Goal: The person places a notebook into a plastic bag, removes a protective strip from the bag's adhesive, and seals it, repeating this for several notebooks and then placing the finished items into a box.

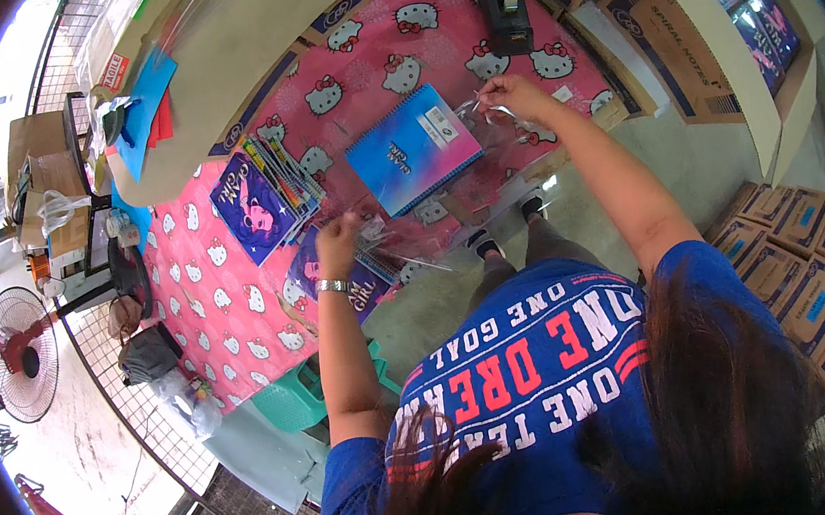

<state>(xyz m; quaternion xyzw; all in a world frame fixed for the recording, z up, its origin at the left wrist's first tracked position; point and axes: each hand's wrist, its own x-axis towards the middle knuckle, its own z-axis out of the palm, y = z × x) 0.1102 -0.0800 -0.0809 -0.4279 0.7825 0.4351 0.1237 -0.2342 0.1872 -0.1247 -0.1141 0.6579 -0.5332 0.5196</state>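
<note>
A blue and pink spiral notebook (412,152) lies on the pink cartoon-print table cover (268,318), in front of me and slightly tilted. Clear plastic film (410,236) stretches around and below it. My right hand (517,101) is closed in a pinch on the film, off the notebook's right end. On the other side, my left hand (339,243) has its fingers closed on the film near the notebook's lower left corner. Beside that hand is a stack of purple-covered notebooks (255,209), with more purple notebooks (368,292) partly hidden beneath my wrist.
A black tape dispenser (502,7) stands at the table's far edge. Cardboard boxes (672,44) rise at the right, with several more stacked (806,266) lower down. A green plastic stool (292,399) and a fan (25,353) are on the left.
</note>
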